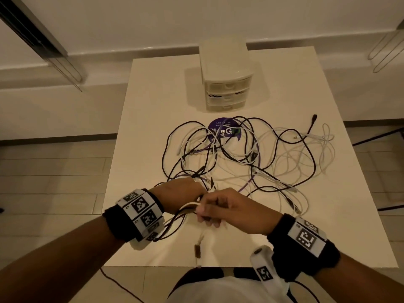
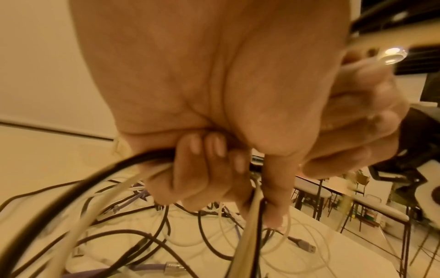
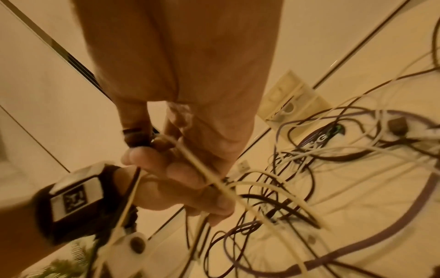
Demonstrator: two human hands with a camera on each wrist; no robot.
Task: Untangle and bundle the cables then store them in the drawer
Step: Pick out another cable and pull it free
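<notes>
A tangle of black, white and purple cables lies across the middle of the white table. Both hands meet at its near edge, above the table front. My left hand has its fingers curled round a black cable and a white cable. My right hand pinches the white cable right beside the left. A brown plug hangs below the hands. The small cream drawer unit stands at the back with its drawers closed.
A round purple sticker lies under the cables in front of the drawer unit. Loose white loops reach toward the table's right edge. Tiled floor surrounds the table, with metal chair legs at the back left.
</notes>
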